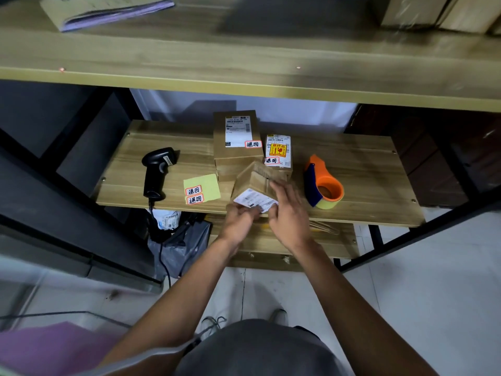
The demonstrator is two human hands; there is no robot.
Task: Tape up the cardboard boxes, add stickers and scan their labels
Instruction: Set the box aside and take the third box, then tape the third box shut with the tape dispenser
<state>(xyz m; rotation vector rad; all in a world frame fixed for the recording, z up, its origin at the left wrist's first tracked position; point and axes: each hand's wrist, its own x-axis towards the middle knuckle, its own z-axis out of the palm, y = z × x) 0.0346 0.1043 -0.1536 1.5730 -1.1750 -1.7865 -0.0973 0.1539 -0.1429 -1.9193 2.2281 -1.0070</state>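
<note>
Tilting a small box (257, 183) beside the tape dispenser (324, 183), both hands, left hand (240, 221) and right hand (288, 210), are gripping its edges; seemingly light, stiff cardboard.

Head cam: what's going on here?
A person holds a small cardboard box tilted at the shelf's front edge, left hand at its label, right hand on its side. Two stickered boxes stand behind. Scanner, sticker sheet and tape dispenser lie untouched.
</note>
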